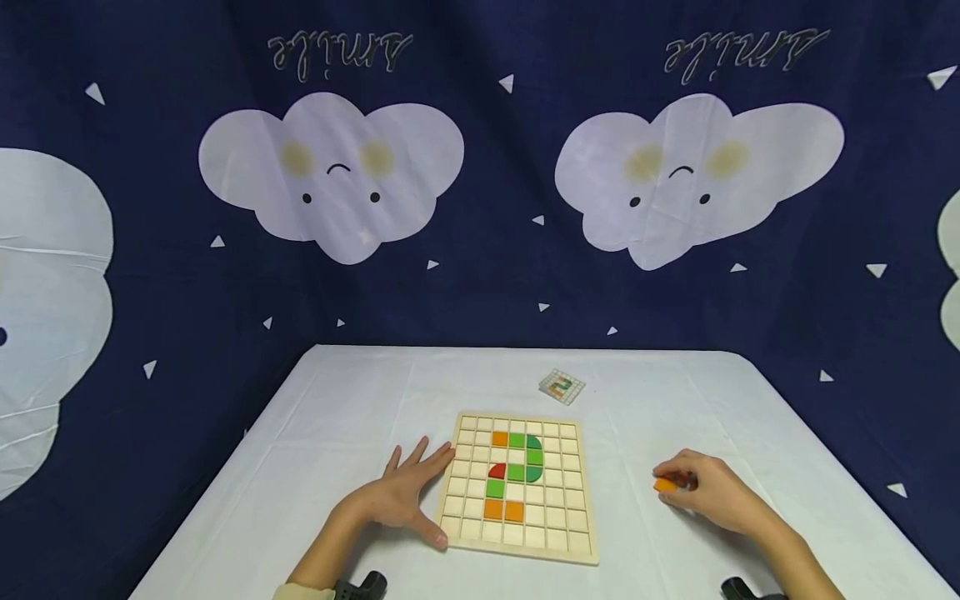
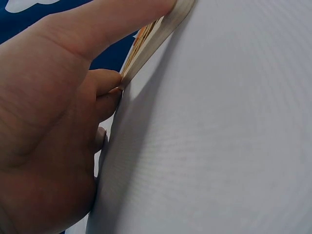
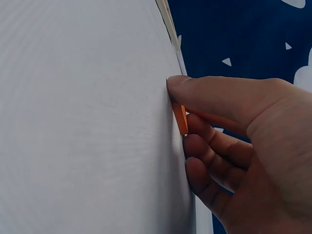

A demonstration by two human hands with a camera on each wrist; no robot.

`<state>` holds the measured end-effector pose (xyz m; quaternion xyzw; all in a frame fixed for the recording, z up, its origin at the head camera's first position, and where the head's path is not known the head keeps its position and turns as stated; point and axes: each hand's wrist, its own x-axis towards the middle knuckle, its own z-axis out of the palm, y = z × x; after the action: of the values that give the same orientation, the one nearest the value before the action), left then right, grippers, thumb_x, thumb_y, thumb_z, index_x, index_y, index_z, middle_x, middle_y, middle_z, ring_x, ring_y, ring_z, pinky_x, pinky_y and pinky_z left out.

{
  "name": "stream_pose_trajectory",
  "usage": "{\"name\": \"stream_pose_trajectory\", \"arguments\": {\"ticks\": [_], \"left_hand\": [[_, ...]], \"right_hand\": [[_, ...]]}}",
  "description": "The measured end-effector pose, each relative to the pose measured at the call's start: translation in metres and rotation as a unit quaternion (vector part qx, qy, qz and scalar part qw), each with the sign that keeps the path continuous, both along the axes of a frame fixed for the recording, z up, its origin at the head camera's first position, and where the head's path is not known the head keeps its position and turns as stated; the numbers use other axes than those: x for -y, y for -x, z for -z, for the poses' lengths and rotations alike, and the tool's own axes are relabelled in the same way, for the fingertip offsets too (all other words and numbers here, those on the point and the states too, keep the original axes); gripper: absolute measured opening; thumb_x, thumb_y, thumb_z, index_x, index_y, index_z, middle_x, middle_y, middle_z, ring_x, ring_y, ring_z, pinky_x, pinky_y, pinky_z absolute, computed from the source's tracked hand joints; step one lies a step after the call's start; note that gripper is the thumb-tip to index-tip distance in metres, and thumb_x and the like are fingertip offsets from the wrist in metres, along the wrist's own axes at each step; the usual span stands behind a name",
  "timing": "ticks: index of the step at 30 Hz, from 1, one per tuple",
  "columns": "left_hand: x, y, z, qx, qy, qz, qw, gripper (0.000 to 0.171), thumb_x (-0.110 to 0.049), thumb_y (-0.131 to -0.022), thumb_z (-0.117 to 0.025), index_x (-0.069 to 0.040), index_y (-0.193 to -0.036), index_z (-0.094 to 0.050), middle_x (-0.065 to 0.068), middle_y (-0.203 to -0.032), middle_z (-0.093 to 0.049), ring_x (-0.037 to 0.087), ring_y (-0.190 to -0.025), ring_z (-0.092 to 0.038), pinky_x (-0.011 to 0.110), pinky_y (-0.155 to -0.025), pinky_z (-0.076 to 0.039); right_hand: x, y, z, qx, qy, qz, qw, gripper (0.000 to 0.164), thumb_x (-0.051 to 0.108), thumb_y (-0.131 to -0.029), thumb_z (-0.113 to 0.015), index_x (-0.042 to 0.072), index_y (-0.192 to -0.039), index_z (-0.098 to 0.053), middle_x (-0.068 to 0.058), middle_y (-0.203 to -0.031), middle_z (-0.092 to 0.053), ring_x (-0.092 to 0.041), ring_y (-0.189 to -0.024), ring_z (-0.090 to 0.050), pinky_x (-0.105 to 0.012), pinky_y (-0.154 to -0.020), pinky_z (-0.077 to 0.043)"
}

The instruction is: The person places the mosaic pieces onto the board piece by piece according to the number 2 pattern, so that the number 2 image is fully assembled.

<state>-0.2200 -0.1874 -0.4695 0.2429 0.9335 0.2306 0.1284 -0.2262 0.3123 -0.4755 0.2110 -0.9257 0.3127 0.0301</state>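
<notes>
A square wooden grid board [image 1: 558, 500] lies on the white table with orange, green and red pieces set in its cells. My left hand [image 1: 401, 492] rests at the board's left side, fingers spread, thumb at the near left corner and fingertips at the left edge. In the left wrist view the thumb and fingertips meet the board's rim [image 2: 158, 46]. To the right of the board, my right hand [image 1: 708, 490] pinches an orange block [image 1: 664, 484] between thumb and fingers, low over the table. The right wrist view shows the orange block [image 3: 180, 118] partly hidden by the thumb.
Behind the board lies a small card [image 1: 562, 387] with a printed grid pattern of coloured shapes. The white table [image 1: 360, 400] ends at a dark blue curtain [image 1: 510, 292] with clouds and small triangles on it.
</notes>
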Motion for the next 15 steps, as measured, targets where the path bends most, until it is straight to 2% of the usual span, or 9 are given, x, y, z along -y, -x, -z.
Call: {"name": "stream_pose_trajectory", "arguments": {"ticks": [10,15], "left_hand": [[0.0001,-0.0004,0.0009,0.001,-0.003,0.002,1.0000,0.132,-0.071,-0.049,-0.080,-0.018,-0.154,-0.022,-0.003,-0.159,-0.015,0.029,-0.145,0.004,0.058,-0.110,0.012],[-0.0001,-0.0003,0.0002,0.000,-0.005,0.002,1.0000,0.132,-0.070,-0.048,-0.081,-0.018,-0.154,-0.023,-0.002,-0.159,-0.015,0.029,-0.145,0.004,0.057,-0.110,0.011]], "right_hand": [[-0.0011,0.0000,0.0039,-0.010,-0.002,0.014,1.000,0.028,0.021,-0.077,-0.081,0.013,-0.102,-0.072,0.009,-0.084,-0.061,-0.005,-0.073,-0.054,-0.022,-0.062,-0.048],[-0.0010,-0.0008,0.0025,-0.011,-0.002,0.007,1.000,0.024,0.021,-0.078,-0.080,0.014,-0.099,-0.072,0.010,-0.083,-0.062,-0.005,-0.071,-0.054,-0.022,-0.060,-0.047]]}}
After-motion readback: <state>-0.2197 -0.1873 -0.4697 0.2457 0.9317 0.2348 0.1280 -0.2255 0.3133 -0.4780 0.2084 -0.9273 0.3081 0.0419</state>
